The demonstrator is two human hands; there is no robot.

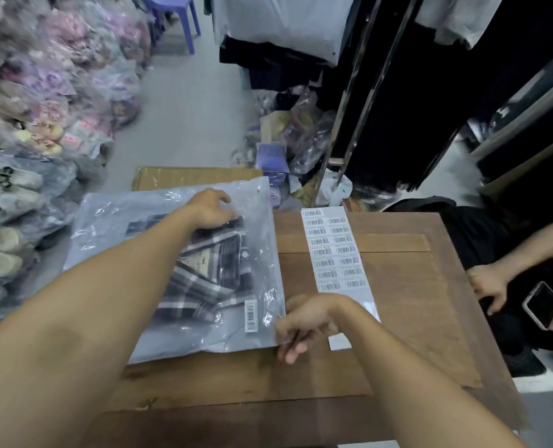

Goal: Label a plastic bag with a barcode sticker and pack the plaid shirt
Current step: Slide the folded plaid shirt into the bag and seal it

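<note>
filling the lower middle of the frame is a brown wooden desk, seen from above by the person working at it. heaps of bagged clothing climb the left edge, and dark hanging garments fill the upper right.

lying on the desk's left part, overhanging its far and left edges, is a clear plastic bag. the folded plaid shirt is already inside it, collar toward the top of the frame. a barcode sticker is stuck on the bag near its lower right corner.

the left hand reaches across to the bag's upper middle, fingers curled and pressing down on the plastic over the shirt. the right hand is at the bag's lower right edge, fingers bent and seeming to pinch the plastic; how firm the grip is cannot be told.

a long sheet of barcode stickers lies just right of the bag, its lower end hidden behind the right wrist. a small white paper scrap sits near that wrist.

risks: the slippery, overhanging bag could slide off the desk if the left hand lifts, and the shirt could bunch inside it.

hard to make out: the barcode print, the bag's opening, and the left forearm's cover over part of the shirt. another person's hand and phone sit at the right edge, cut off.
</note>
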